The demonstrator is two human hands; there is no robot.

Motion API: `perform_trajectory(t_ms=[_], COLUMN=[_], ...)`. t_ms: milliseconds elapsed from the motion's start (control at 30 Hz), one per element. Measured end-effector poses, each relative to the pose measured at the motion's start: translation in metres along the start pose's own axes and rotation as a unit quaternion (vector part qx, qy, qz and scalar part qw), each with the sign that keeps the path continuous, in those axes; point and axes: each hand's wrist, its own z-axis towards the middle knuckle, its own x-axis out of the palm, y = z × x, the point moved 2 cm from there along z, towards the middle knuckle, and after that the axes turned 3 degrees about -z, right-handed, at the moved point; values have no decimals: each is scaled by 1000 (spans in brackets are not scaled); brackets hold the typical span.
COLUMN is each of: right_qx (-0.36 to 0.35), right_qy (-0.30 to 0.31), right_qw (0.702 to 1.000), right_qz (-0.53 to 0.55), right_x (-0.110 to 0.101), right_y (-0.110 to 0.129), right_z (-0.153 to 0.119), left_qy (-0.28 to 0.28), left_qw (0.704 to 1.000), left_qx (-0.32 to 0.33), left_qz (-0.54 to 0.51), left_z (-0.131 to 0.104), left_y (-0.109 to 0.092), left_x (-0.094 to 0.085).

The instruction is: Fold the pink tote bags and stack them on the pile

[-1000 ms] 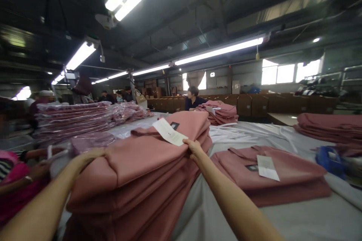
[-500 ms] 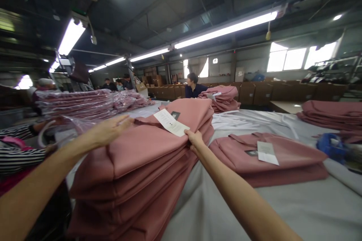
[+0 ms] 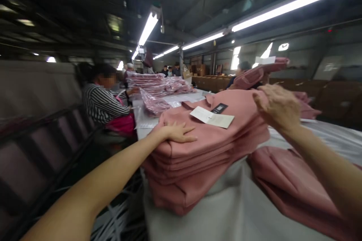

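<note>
The stack of pink folded garments [image 3: 203, 158] sits at the near edge of the counter [image 3: 215, 218], its paper tag [image 3: 212, 117] on top. My left hand [image 3: 177, 133] lies flat and spread on it; my right hand [image 3: 278, 107] grips its far right corner. Bagging looks undone; bagged stacks [image 3: 161, 84] lie far left.
</note>
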Motion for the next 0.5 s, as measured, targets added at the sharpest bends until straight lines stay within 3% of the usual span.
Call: perform_trajectory(t_ms=[67,133,233,333,433,500], right_qx=[-60,4,80,38,-57,-89], right_qy=[29,144,206,186,128,116], right_qw=[989,974,959,963,972,972], right_qz=[-135,-176,-176,-189,-189,-184], right_x=[30,66,97,87,49,20], right_y=[-25,-59,-98,-103,-95,-105], right_z=[5,-6,-28,-44,-73,-112], left_qy=[39,63,82,82,58,38], left_qw=[998,995,990,988,991,994], left_qx=[-1,2,19,42,59,76], left_qz=[51,80,110,121,102,67], left_z=[7,11,12,10,8,9], left_y=[7,13,16,15,13,9], left_x=[1,5,10,14,14,10])
